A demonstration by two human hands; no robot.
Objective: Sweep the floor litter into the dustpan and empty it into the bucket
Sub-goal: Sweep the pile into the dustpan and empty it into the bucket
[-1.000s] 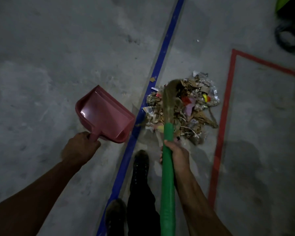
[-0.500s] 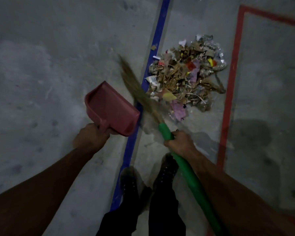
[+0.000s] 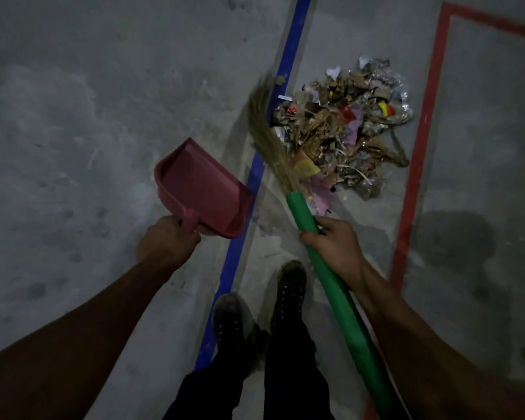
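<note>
A heap of litter [image 3: 343,128], made of cardboard scraps, paper and foil wrappers, lies on the grey floor between a blue line and a red line. My left hand [image 3: 165,242] grips the handle of a red dustpan [image 3: 202,187], held tilted left of the blue line with nothing in it. My right hand [image 3: 334,245] grips the green handle of a broom [image 3: 303,219]. Its straw bristles [image 3: 264,128] lie along the left edge of the heap. No bucket is in view.
A blue floor stripe [image 3: 288,62] runs from top centre down between the dustpan and the litter. A red painted outline [image 3: 422,128] borders the heap on the right. My two dark shoes [image 3: 290,286] stand just below the broom handle.
The broom swung from the middle of the heap to its left edge. The dustpan came nearer to the blue line. My view moved closer to the heap, then eased back a little.
</note>
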